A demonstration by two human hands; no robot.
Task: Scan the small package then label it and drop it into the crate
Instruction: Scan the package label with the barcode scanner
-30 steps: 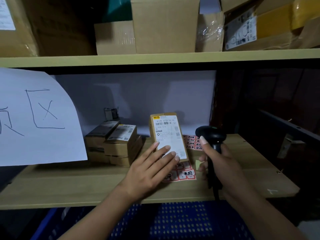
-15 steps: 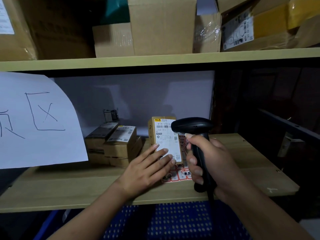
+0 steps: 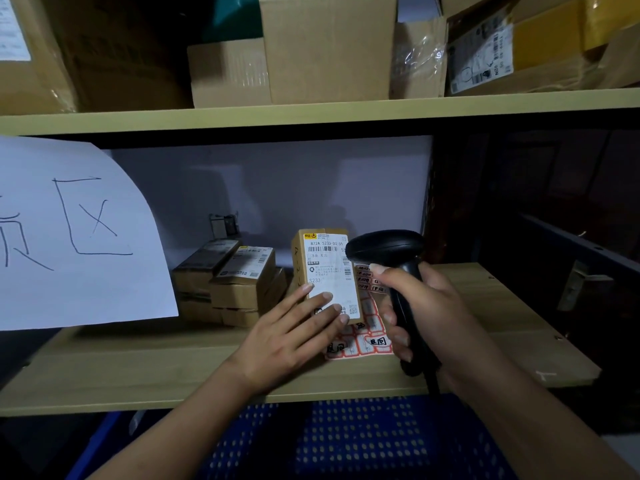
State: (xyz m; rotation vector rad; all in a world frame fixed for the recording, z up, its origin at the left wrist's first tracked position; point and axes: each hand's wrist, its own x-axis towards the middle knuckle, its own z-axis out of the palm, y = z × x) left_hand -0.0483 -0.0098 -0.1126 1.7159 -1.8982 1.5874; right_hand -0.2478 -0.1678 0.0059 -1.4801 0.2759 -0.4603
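I see bare shelf board (image 3: 145,358) open in front left, stacked small boxes (image 3: 235,289) blocking the back left, hanging paper sign (image 3: 69,237) crowding the left, sticker sheet (image 3: 363,341) underfoot centre, clear board right, blue crate (image 3: 346,441) open below.

I'm seeing a brown cardboard package (image 3: 327,275), matt, wearing a smooth white paper label with printed barcodes. The scanner (image 3: 391,251) is showing as black plastic with a faint sheen on its rounded head. Under them the shelf (image 3: 138,362) is looking like pale wood-grain laminate, smooth and dull. A sheet of stickers (image 3: 363,341) is lying there, paper, red-edged. The crate (image 3: 346,441) below is showing perforated blue plastic. The sign (image 3: 69,237) is plain white paper.
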